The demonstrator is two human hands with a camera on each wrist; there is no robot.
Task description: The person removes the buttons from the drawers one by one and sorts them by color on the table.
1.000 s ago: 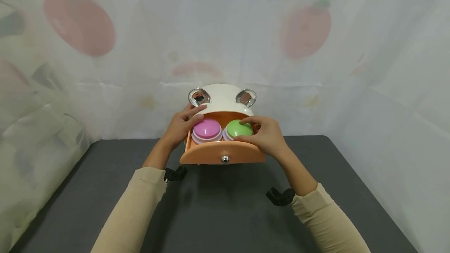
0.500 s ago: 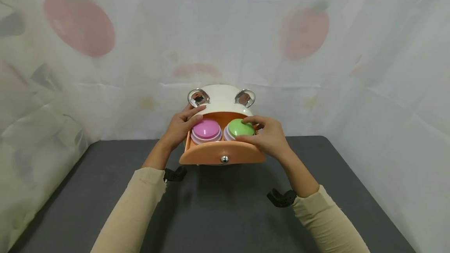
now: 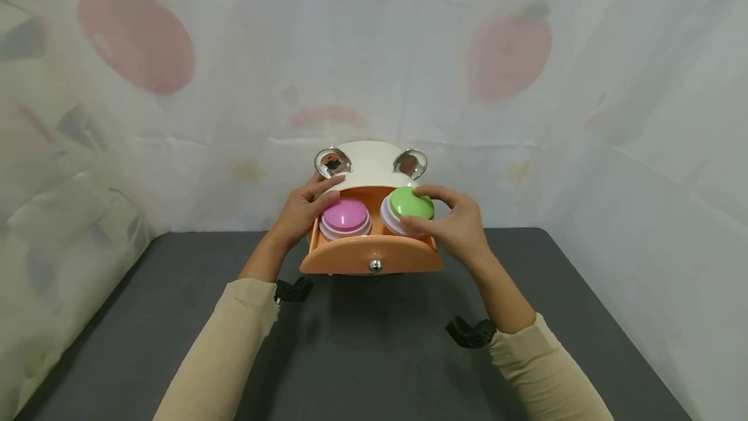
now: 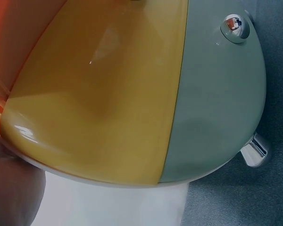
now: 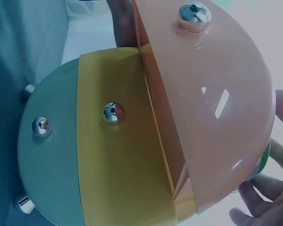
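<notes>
The right hand is pinching the green-lidded jar, tilting it at the three o'clock side of the open orange drawer. The left hand is gripping the cabinet. A shallow pinch could be letting the jar slip back down.

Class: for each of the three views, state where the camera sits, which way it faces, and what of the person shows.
Head: above, facing forward and down; left hand, right hand, green-lidded jar, orange drawer.
Left wrist: close under the cabinet's yellow drawer; barely any skin.
Right wrist: below, facing up; fingertips.
Shared: the orange drawer.
</notes>
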